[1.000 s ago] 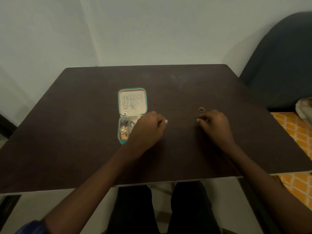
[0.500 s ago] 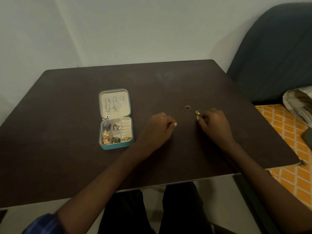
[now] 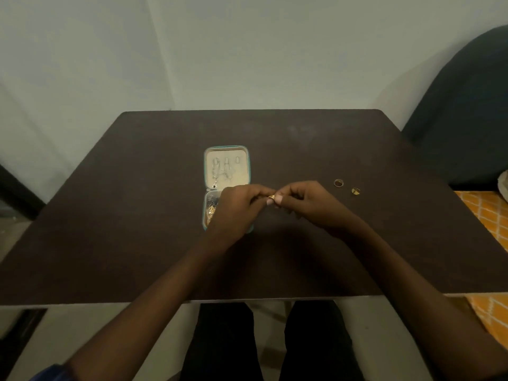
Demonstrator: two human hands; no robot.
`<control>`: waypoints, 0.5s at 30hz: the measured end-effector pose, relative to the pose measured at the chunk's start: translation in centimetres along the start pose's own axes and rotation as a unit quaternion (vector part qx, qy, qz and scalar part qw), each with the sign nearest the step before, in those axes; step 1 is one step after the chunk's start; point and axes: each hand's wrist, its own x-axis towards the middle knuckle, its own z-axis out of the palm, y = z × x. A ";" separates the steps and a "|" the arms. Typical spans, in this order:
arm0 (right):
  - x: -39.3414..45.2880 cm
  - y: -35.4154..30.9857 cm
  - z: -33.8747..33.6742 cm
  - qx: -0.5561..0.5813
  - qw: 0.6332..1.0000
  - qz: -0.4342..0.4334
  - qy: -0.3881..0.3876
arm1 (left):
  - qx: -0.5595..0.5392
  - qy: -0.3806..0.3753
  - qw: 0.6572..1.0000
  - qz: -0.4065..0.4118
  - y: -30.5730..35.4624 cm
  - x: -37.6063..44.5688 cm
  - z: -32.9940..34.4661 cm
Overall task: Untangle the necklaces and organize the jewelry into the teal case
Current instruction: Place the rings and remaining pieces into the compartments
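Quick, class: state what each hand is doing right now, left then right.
Left hand: fingers curled, pinching the small gold piece.
Right hand: fingers curled, pinching the same gold piece.

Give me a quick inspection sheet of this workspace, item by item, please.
Surface: dark table.
Job's things: open teal case, chains in its lid; two rings loose to its right; small gold piece pinched between both hands.
Clutter: nothing seen.
Grippers: left hand and right hand meet over the case's right edge.
Cables: nothing seen.
Surroundings: pale wall, dark chair, orange patterned cloth.
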 end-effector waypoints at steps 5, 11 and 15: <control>1.9 -1.3 3.9 -0.113 0.992 -0.027 0.053 | 0.015 0.046 0.996 -0.074 -1.9 -1.2 -1.9; 2.9 -1.2 5.9 -0.265 0.960 -0.075 0.046 | 0.092 -0.027 0.991 -0.096 -3.2 -1.8 -3.7; 3.0 -0.4 6.2 -0.322 0.942 -0.079 0.046 | 0.113 -0.049 0.987 -0.102 -3.5 -1.7 -3.4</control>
